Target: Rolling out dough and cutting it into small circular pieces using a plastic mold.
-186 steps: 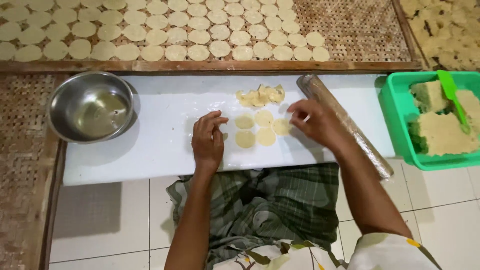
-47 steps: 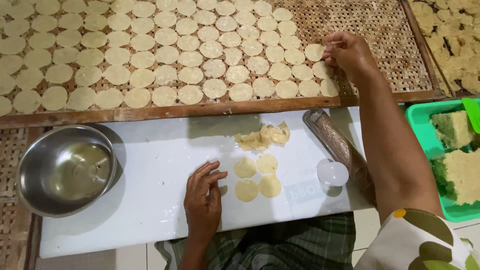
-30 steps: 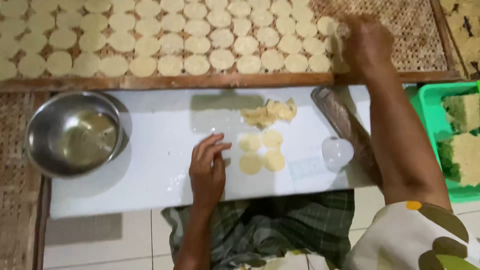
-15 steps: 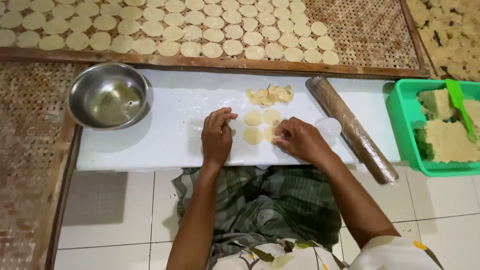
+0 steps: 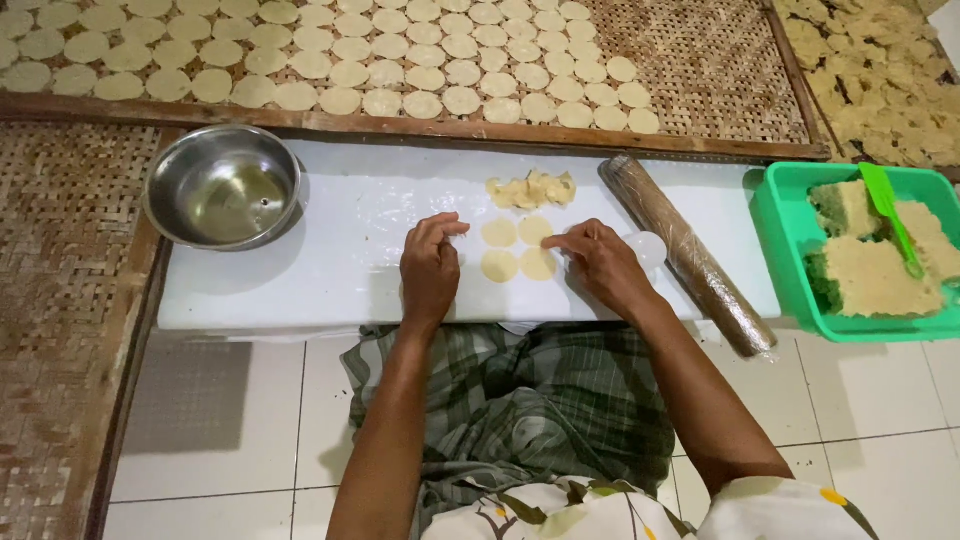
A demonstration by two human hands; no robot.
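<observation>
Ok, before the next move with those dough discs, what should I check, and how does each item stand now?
1. Four cut discs lie flat on the white board: ok.
2. Right hand touches a disc's edge: ok; a closed grip on it: cannot tell.
3. Left hand rests on the board beside the discs, holding nothing: ok.
4. Free space at the right end of the woven tray past the rows: ok.
5. Dough scraps lie apart from the discs: ok.
6. Rolling pin lies still, right of the hand: ok.
</observation>
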